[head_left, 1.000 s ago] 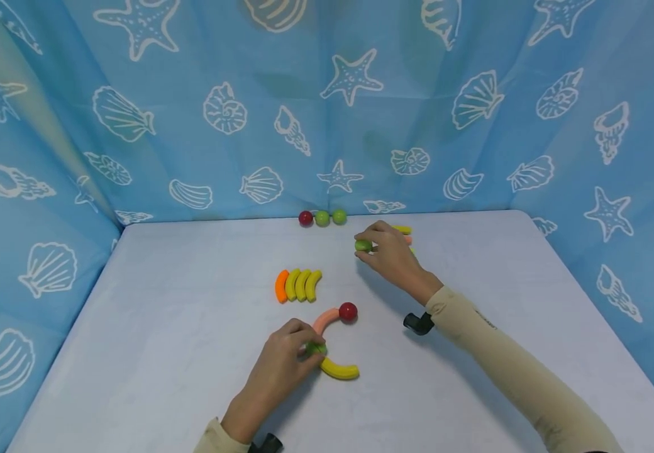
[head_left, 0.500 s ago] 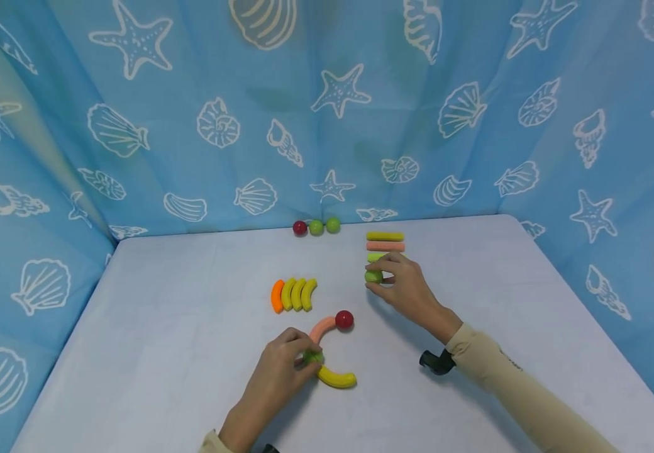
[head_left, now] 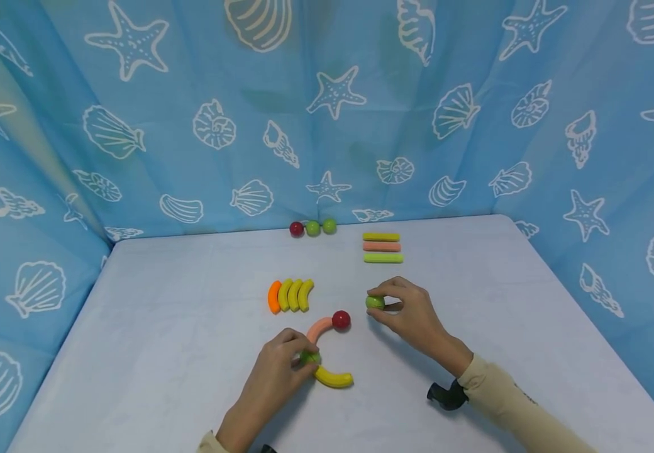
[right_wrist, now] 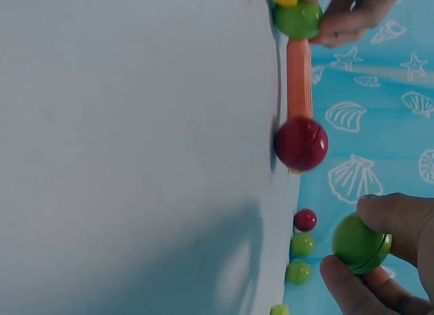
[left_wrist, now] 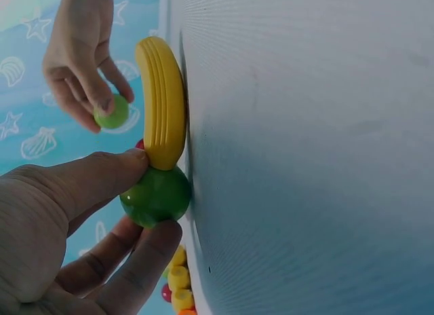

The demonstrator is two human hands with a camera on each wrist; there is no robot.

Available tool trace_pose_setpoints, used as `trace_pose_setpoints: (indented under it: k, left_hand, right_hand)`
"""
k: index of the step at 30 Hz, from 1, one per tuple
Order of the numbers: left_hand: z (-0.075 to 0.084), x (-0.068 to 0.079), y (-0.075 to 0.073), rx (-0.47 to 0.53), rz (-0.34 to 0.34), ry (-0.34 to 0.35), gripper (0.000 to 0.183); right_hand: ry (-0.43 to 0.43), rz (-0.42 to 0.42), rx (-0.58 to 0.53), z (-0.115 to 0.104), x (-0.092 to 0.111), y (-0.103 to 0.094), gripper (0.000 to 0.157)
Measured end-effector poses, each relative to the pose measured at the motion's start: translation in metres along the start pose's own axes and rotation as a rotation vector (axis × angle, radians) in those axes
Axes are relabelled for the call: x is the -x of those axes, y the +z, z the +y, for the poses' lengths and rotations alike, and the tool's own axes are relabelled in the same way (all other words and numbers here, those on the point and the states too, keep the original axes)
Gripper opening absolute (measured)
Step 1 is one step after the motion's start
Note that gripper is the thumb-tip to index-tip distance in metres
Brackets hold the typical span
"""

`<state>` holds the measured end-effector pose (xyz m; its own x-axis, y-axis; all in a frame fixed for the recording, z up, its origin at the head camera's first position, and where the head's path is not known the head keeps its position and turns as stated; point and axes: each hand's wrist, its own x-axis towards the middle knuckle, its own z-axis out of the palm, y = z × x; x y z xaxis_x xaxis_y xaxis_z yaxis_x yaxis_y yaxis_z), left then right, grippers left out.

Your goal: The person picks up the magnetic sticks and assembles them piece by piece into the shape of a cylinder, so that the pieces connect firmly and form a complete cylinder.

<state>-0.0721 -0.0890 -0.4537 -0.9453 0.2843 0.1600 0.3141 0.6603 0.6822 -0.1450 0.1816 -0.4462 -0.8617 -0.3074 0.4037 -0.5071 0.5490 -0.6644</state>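
My left hand (head_left: 278, 371) pinches a green ball (left_wrist: 160, 198) between thumb and fingers, low against the table. From this ball a yellow curved stick (head_left: 335, 379) runs off to the right. On its far side a pink curved stick (head_left: 318, 328) leads to a red ball (head_left: 341, 320), so the pieces form a C-shaped arc. My right hand (head_left: 415, 316) holds another green ball (right_wrist: 362, 244) by the fingertips, above the table and right of the red ball. The right wrist view shows a seam line around that ball. My left fingers partly cover the first green ball in the head view.
Left of centre lies a row of curved pieces, one orange (head_left: 273, 297) and several yellow (head_left: 295, 295). Straight yellow (head_left: 381, 237), pink (head_left: 382, 246) and light-green sticks (head_left: 383, 258) lie behind my right hand. One red (head_left: 296, 229) and two green balls (head_left: 321, 227) sit at the back edge.
My right hand has come back toward me from near the straight sticks, carrying the green ball, and the sticks are now uncovered. My left hand keeps its grip in place; the head view shifted slightly.
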Motion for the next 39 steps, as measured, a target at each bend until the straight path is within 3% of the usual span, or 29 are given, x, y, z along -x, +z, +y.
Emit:
trace_pose_setpoints:
  k: [18, 39]
  left_hand:
    - [0.001, 0.003, 0.001, 0.021, 0.000, 0.007, 0.020]
    - [0.002, 0.003, 0.001, 0.004, 0.009, 0.028, 0.020]
  right_hand:
    - [0.031, -0.043, -0.187, -0.010, 0.047, 0.011, 0.031]
    - [0.063, -0.161, -0.306, -0.035, 0.072, 0.024, 0.032]
